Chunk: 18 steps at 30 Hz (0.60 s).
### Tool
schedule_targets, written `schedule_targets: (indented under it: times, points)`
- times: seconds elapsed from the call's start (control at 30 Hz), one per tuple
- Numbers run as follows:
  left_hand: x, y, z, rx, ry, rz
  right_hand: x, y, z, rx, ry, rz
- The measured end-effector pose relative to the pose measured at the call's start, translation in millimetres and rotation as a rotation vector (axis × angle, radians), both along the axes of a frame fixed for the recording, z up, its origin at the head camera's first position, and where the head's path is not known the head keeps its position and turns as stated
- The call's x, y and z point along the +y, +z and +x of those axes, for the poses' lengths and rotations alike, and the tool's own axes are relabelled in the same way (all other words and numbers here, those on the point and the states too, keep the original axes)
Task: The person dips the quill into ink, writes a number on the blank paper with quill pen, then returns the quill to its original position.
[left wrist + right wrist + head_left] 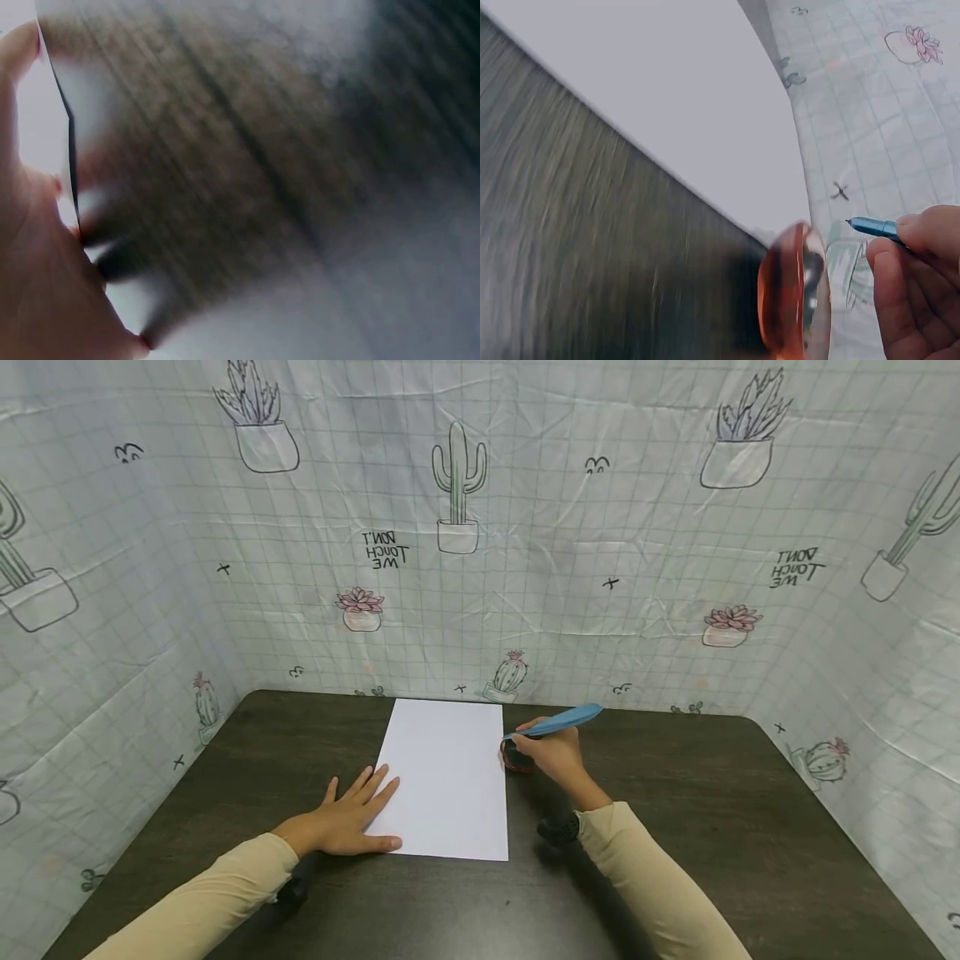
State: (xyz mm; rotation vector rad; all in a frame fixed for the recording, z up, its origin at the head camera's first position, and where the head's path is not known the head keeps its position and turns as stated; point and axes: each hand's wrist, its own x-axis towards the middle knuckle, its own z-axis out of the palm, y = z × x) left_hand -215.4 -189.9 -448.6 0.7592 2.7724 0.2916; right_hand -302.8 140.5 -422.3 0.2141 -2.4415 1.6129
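A blank white sheet of paper [446, 777] lies on the dark table. My left hand [341, 825] rests on its lower left edge with fingers spread. In the left wrist view, that hand [41, 277] sits at the left side, beside blurred dark wood grain. My right hand [558, 756] pinches a blue feather pen [566, 719], its plume pointing up and right. The pen's pointed teal tip [870, 226] shows in the right wrist view, apart from the paper. Below the pen, a shiny copper-coloured round holder [787, 292] with a dark top stands at the sheet's right edge.
The dark wooden table [697, 827] stretches to both sides of the paper. A pale fabric backdrop [540, 593] with cactus drawings hangs behind it and along both sides. Dark wrist-worn devices [561, 831] sit under the forearms.
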Motion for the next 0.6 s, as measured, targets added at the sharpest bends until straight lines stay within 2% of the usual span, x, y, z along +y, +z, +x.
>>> schedule_targets:
  times: [0.1,0.23,0.47,0.6]
  points:
    - [0.5,0.3,0.2,-0.002,0.001,0.0,-8.8,1.1,-1.2,0.005,0.012,0.011]
    - [1.6,1.0,0.4,-0.004,0.001,0.004,-21.6,1.1,-3.4,-0.046,0.012,-0.027]
    - [4.1,1.0,0.0,0.001,-0.003,0.005,-43.3,-1.6,-9.3,-0.043,-0.028,-0.029]
    - [4.9,2.0,0.5,0.006,-0.004,0.003,-53.0,-3.8,-11.1,-0.058,-0.038,-0.07]
